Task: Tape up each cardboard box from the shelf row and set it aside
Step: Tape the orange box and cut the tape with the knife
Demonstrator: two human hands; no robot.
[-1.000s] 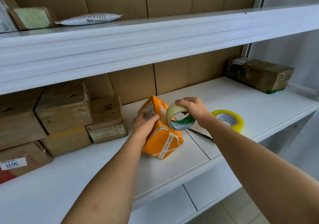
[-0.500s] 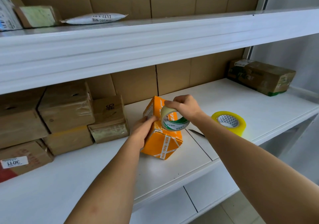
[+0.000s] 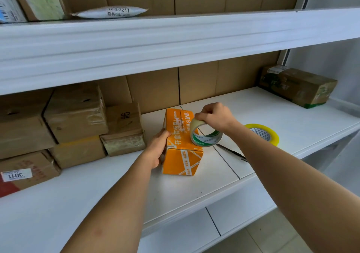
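White shelf [image 3: 116,190]; left hand [image 3: 158,151] grips orange box [image 3: 182,147]; right hand [image 3: 213,116] pinches tape roll [image 3: 206,133].

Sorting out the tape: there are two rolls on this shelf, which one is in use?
The clear roll with the green-printed core, gripped by the right hand against the orange box. The yellow roll lies flat, untouched, further right.

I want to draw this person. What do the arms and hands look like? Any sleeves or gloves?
No sleeves or gloves show. Both forearms are bare right up to the picture's edge. The left hand and right hand wear no rings, watch or bracelets that I can see.
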